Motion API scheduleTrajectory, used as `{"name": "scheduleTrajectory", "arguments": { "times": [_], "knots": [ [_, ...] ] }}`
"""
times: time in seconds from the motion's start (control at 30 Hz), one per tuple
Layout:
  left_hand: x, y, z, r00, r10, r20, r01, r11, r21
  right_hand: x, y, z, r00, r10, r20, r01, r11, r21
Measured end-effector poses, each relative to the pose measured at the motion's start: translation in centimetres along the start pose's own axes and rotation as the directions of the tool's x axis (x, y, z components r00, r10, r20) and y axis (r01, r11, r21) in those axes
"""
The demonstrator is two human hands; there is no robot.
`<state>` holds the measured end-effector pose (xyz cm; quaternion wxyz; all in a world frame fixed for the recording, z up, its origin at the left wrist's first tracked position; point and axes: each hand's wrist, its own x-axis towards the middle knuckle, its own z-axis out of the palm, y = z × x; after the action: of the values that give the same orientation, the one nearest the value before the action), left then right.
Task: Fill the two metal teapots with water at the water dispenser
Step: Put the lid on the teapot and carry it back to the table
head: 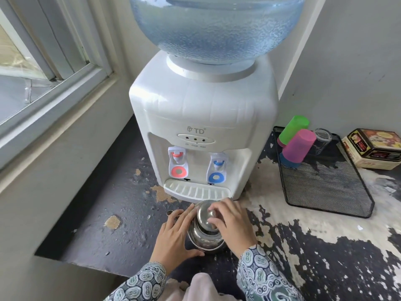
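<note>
One teapot in view: a metal teapot point(205, 233) stands on the counter point(303, 246) just in front of the water dispenser point(204, 127); the second is not visible.
Lid: the lid point(206, 216) sits tilted over the pot's mouth, so the pot is not yet open for filling, by my reading.
Right hand: the right hand point(231, 222) comes in from the right, its fingers point(217, 208) curled and pinching the lid knob.
Left hand: the left hand point(173, 235) lies against the pot's left flank, fingers fairly straight and a little spread, steadying it.
Spout: a small metal tip shows just past the left fingertips, likely the spout point(169, 212); that would put the pot's long axis across the view, left to right.
Key relation: the pot lies below and nearer the person than the taps; the blue tap point(217, 168) is almost straight ahead of it, the red tap point(178, 162) ahead and left.
Edges: the drip tray point(196, 191) juts out beside the pot's far side, and the recess over it looks low.
Open room: bare counter to the left as far as the wall under the window point(43, 68); to the right, a mesh tray point(325, 187) with upturned cups point(298, 146) and a tin point(375, 148) stand well apart.
</note>
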<state>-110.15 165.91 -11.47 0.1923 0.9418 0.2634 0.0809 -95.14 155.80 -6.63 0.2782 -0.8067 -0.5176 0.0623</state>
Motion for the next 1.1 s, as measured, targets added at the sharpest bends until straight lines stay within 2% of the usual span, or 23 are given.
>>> {"name": "scheduleTrajectory", "arguments": {
  "times": [0.13, 0.37, 0.6, 0.73, 0.87, 1.1],
  "knots": [
    [0.0, 0.0, 0.0, 1.0, -0.004, 0.012, 0.004, 1.0, 0.015, -0.4, 0.0, 0.5, 0.998, -0.001, 0.061, 0.007, 0.996, -0.086],
    [0.0, 0.5, -0.5, 1.0, -0.014, 0.025, 0.012, 0.998, 0.056, -0.2, -0.5, -0.1, 0.979, 0.065, 0.192, -0.054, 0.997, -0.058],
    [-0.5, 0.8, -1.1, 0.996, -0.062, 0.059, 0.059, 0.996, 0.062, 0.6, -1.0, -1.2, 0.927, 0.12, 0.354, -0.114, 0.993, -0.039],
    [-0.3, 0.7, -1.6, 0.993, -0.074, 0.095, 0.066, 0.994, 0.085, 0.9, -1.7, -1.4, 0.898, 0.148, 0.415, -0.114, 0.988, -0.106],
    [0.0, 0.5, -1.8, 0.992, -0.046, 0.12, 0.031, 0.992, 0.121, 1.1, -2.2, -0.9, 0.879, 0.129, 0.459, -0.066, 0.986, -0.15],
    [0.2, 0.2, -2.6, 0.996, 0.056, 0.062, -0.067, 0.981, 0.181, 2.4, -2.4, -1.1, 0.882, 0.098, 0.461, -0.029, 0.988, -0.155]
  ]
}}
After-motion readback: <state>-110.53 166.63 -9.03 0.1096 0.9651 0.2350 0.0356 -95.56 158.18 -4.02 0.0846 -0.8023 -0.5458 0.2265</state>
